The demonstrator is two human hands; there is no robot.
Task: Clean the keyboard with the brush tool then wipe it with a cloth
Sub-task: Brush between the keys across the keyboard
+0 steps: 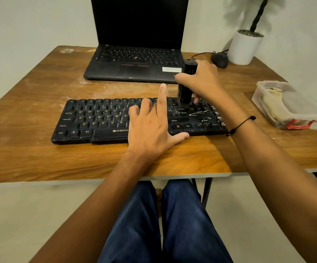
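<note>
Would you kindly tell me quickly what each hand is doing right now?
Left hand: open, resting flat on the keyboard, index finger raised.
Right hand: grips the brush tool, its lower end on the keys.

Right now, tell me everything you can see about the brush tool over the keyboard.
The brush tool is a black, glossy, roughly cylindrical block that looks like plastic. It stands nearly upright, lower end down on the right part of the black keyboard, near the enter key. The right hand grips it from the right, fingers curled round it. Its bristles cannot be made out.
</note>
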